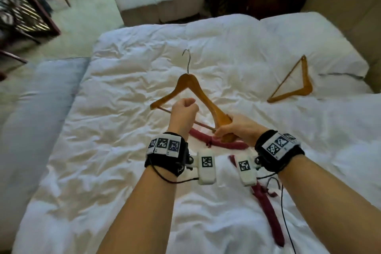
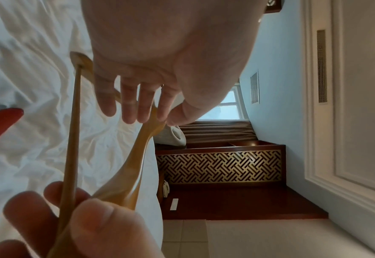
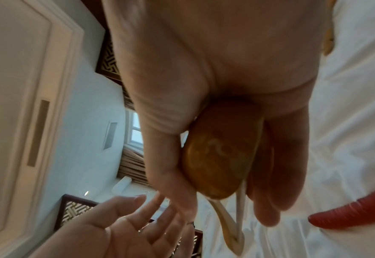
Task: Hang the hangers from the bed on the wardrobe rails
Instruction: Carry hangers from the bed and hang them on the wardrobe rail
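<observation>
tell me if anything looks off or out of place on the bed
Nothing is damaged. The oddities: hangers lie on the bed, one wooden hanger near the far right, padded red ones near the arms. The right hand grips another wooden hanger.

In the head view the left hand (image 1: 184,112) covers the middle of the held wooden hanger's (image 1: 192,86) crossbar, and the right hand (image 1: 237,128) hides that hanger's near shoulder end. The wrist cameras (image 1: 206,166) cover part of the red padded hangers (image 1: 266,202) on the bed (image 1: 103,130). The second wooden hanger's (image 1: 305,86) hook cannot be made out. The right wrist view is blurred.
</observation>
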`<control>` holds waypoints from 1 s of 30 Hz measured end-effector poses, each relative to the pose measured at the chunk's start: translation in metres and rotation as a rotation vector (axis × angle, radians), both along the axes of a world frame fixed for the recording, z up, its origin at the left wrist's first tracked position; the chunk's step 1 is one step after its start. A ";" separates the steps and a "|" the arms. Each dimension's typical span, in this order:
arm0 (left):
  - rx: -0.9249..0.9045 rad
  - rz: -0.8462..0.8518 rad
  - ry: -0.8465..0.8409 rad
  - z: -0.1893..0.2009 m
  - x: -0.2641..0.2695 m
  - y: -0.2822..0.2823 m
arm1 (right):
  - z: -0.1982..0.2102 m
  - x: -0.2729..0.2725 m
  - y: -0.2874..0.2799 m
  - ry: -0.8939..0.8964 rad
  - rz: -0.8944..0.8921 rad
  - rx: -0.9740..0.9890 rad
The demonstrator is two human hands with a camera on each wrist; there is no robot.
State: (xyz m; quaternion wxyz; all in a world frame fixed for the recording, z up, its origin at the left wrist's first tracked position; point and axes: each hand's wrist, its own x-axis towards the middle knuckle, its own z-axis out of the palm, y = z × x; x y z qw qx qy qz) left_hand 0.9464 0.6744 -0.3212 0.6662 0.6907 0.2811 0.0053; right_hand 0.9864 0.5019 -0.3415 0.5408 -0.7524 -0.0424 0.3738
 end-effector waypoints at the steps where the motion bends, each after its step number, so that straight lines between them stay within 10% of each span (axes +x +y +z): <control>1: -0.024 0.015 0.017 0.006 -0.003 -0.001 | 0.009 -0.003 -0.002 -0.028 0.036 -0.029; 14: -0.395 0.263 -0.118 0.056 -0.070 -0.034 | 0.075 -0.047 -0.053 -0.173 0.490 -0.051; 30: -0.108 0.579 -0.287 0.097 -0.178 -0.118 | 0.115 -0.106 -0.083 -0.470 0.683 -0.132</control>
